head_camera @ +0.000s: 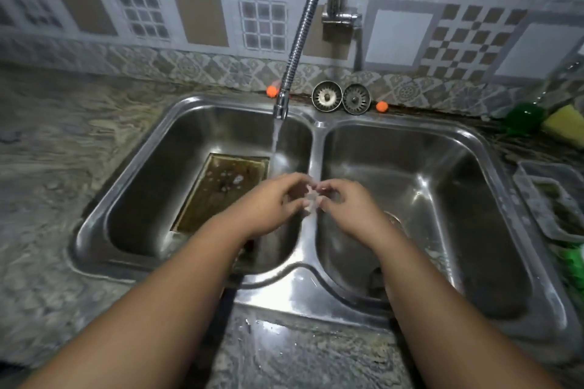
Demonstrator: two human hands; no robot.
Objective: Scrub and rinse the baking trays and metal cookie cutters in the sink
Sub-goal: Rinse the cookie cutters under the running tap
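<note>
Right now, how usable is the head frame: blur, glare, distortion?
Head view: cookie cutter pinched between left hand and right hand is blurred, shape unreadable; glare streaks in the right basin of the sink; wide-angle bowing bends the sink rim and tiled wall toward the edges; baking tray in the left basin reads fairly clear.

A rectangular baking tray (pixel 221 196), brown-stained and wet, lies open side up in the sink's (pixel 300 290) basin, left of centre frame. A small, pale, blurred cookie cutter (pixel 311 199) is pinched at centre frame.
</note>
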